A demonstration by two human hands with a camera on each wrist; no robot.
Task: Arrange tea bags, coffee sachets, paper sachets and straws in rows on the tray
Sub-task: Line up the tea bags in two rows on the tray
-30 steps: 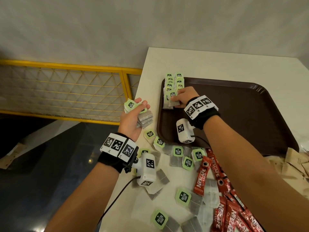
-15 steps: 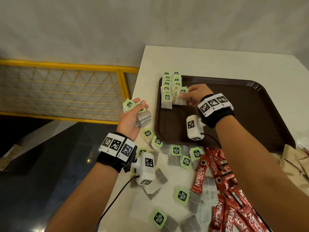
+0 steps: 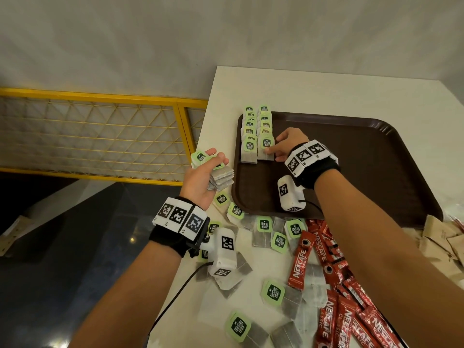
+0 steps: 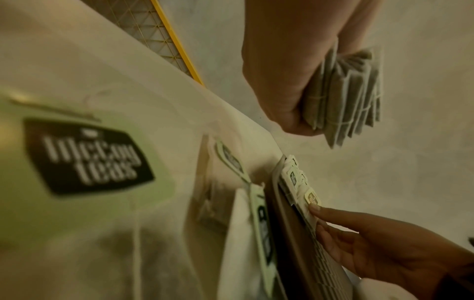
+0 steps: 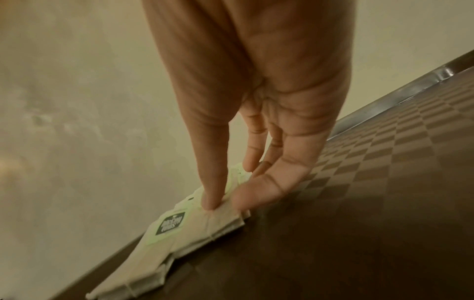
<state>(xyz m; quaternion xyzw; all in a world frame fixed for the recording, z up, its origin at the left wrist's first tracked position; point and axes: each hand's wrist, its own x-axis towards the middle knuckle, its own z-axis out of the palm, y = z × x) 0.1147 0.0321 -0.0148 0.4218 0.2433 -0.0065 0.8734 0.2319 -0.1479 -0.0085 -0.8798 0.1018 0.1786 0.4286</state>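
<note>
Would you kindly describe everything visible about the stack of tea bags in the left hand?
The stack of grey paper tea bags is several flat, filled sachets pressed together, edges fanned unevenly, with thin strings and green tags reading McCoy teas sticking out near the fingertips. The left hand grips it, raised beside the dark brown plastic tray, apart from it.

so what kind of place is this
Probably a cafe or hotel pantry counter, though I can't be sure. A brown serving tray sits on a pale counter amid bulk tea bags, coffee sachets and paper sachets. A yellow railing beside it overlooks a lower floor.
</note>
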